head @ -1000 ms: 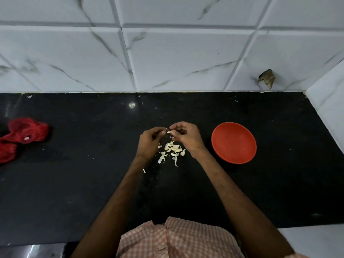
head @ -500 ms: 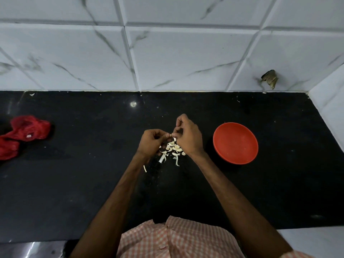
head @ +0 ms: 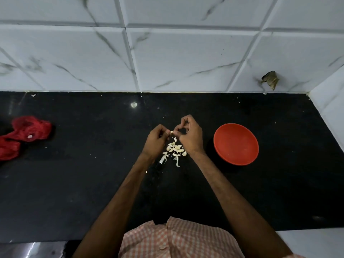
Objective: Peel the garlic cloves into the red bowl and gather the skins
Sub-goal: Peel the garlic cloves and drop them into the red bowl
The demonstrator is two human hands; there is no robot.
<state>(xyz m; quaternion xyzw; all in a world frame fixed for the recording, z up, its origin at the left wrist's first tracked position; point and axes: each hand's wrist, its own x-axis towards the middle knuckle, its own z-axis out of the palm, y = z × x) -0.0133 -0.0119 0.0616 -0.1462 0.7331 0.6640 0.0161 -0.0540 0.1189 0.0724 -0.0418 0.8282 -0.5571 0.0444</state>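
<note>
Left grip (head: 155,139) and right grip (head: 189,136) pinch 1 clove (head: 170,132); red bowl (head: 236,144) beside, red cloth (head: 31,130) well apart.

Left hand (head: 155,140): pinches one end of a garlic clove (head: 170,132).
Right hand (head: 189,135): fingers curled, thumb and forefinger on the clove's other end.
Pile of cloves and skins (head: 175,148): on the black countertop (head: 93,183), between the wrists.
Red bowl (head: 236,144): upright, near the right hand, not touching.
Red mesh bag (head: 28,133): crumpled, far left.
</note>
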